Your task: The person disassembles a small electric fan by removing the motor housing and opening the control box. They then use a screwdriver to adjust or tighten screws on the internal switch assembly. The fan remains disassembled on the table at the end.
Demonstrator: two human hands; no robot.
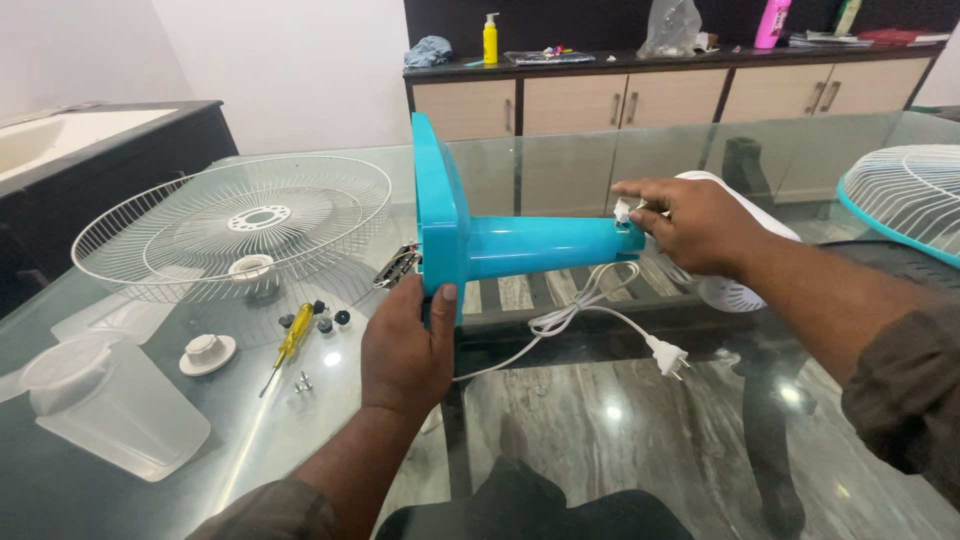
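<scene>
Left hand clamped on flat base of turquoise plastic fan stand, lying sideways above glass table. Right hand pinches stand's far tube end. White power cord trails below; yellow screwdriver near left hand

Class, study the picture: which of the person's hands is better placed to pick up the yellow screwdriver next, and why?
Probably the left hand: it grips the turquoise fan base close beside the yellow screwdriver. The right hand is far off at the stem's end.
</scene>
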